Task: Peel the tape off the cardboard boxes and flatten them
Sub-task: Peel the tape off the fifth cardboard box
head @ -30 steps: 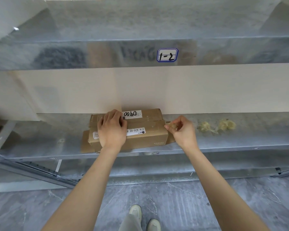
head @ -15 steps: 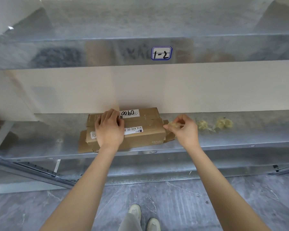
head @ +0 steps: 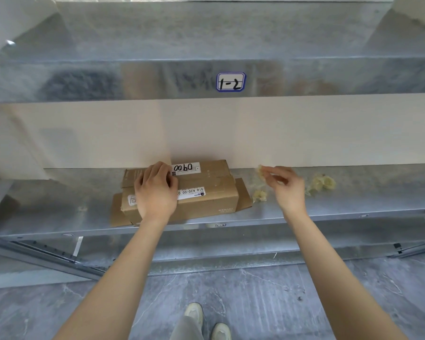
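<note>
**Operator:** Currently, where is the cardboard box point(head: 201, 190), and what contacts it?

**Inspector:** It lies on the lower galvanised shelf point(head: 353, 204), near the front edge, left of centre. The left hand point(head: 156, 190) rests palm-down on its top, fingers spread flat; it presses rather than grips. That hand covers part of both white labels point(head: 187, 168), so the printed codes read only in part. End flaps stand open at both ends of the box; the left flap is partly masked by the box body.

**Operator:** State of the right hand?

**Inspector:** The right hand point(head: 286, 185) is held clear of the box, above the shelf to its right. Thumb and forefinger are pinched on a small yellowish scrap of tape point(head: 260, 171); the other fingers curl loosely. Whether a clear strip trails from the scrap cannot be determined.

**Operator:** Other items on the shelf?

**Inspector:** One crumpled tape wad point(head: 259, 196) lies just beside the box's right flap. A larger cluster of wads point(head: 323, 184) lies further right, partly hidden behind the right hand.

**Operator:** Surroundings?

**Inspector:** The upper shelf edge carries a sticker marked "1-2" point(head: 231, 81). Blurred reflections on that edge are unreadable. Two shoes point(head: 206, 320) show at the bottom, one cut off by the frame edge.
</note>
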### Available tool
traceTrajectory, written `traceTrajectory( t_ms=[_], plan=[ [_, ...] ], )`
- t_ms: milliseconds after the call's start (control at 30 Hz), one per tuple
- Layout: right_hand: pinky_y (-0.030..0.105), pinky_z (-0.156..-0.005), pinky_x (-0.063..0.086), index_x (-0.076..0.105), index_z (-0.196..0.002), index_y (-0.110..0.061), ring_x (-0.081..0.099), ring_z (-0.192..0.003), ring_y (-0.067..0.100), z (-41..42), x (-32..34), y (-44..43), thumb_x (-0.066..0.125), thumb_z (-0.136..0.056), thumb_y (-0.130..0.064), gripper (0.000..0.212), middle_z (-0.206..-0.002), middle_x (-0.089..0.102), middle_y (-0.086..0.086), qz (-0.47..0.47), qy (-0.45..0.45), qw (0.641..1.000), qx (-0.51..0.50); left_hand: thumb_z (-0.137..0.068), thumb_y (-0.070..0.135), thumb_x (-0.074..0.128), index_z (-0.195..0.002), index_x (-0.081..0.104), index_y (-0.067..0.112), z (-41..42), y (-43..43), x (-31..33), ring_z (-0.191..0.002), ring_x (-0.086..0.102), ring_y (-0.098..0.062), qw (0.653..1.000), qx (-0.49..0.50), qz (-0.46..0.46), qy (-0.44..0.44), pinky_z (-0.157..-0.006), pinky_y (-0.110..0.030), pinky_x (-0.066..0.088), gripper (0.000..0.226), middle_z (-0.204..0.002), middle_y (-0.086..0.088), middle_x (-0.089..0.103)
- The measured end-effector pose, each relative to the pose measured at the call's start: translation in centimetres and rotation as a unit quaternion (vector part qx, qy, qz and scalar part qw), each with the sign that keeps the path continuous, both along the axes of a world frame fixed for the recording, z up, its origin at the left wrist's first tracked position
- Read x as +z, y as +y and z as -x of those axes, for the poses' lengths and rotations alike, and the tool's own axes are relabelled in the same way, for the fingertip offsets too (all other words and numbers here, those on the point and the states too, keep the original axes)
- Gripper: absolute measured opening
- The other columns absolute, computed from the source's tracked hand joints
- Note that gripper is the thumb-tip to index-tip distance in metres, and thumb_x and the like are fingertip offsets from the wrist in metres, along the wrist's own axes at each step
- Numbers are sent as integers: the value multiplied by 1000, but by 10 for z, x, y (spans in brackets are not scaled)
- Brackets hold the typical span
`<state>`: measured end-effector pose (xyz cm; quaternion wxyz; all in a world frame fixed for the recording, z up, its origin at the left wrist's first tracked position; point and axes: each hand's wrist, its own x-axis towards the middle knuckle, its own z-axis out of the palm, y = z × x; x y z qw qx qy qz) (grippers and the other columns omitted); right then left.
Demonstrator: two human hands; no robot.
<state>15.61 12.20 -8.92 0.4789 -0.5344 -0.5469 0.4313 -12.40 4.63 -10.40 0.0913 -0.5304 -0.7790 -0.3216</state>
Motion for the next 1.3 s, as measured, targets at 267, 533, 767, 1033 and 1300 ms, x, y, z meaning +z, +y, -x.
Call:
traceTrajectory(
  t_ms=[267, 533, 767, 1033, 1300],
  plan=[
    [37, -74, 58, 52, -106, -13, 67, -82, 21, -17, -25, 8, 73, -83, 1, 34, -88, 68, 7, 84, 3, 996, -34, -87, 10, 54, -87, 58, 17, 0, 0, 0, -84, 55, -22, 1000, 0, 3, -2, -85, -38, 40, 8, -91, 5, 61],
    [25, -74, 46, 71, -97, -12, 67, -87, 21, -34, -59, 15, 71, -86, -10, 11, -96, 70, 4, 47, -207, 976, -58, -87, 9, 54, -88, 58, 16, 0, 1, -2, -86, 55, -24, 1000, 3, 7, 0, -86, -39, 40, 8, -93, 4, 62],
    [30, -68, 40, 63, -102, -13, 56, -95, 29, -40, -62, 7, 74, -78, -7, 27, -112, 55, 8, 6, -336, 939, -69, -86, 9, 54, -88, 59, 17, -1, 1, -1, -86, 56, -24, 1000, 4, 8, -8, -86, -38, 40, 9, -93, 5, 63],
    [29, -60, 39, 64, -104, -14, 53, -79, 19, -46, -50, 5, 69, -80, -9, 25, -106, 63, 4, -5, -358, 932, -46, -86, 9, 55, -89, 60, 15, -1, 0, 1, -87, 57, -25, 1000, 4, 6, -4, -86, -39, 41, 9, -94, 3, 64],
    [35, -70, 50, 66, -106, -15, 60, -93, 26, -45, -28, 11, 65, -79, -1, 30, -106, 62, 4, -49, -347, 936, -14, -85, 20, 62, -101, 71, 17, 1, -1, 2, -105, 60, -26, 998, 9, 25, -56, -100, -40, 40, 18, -116, 2, 69]
  ],
)
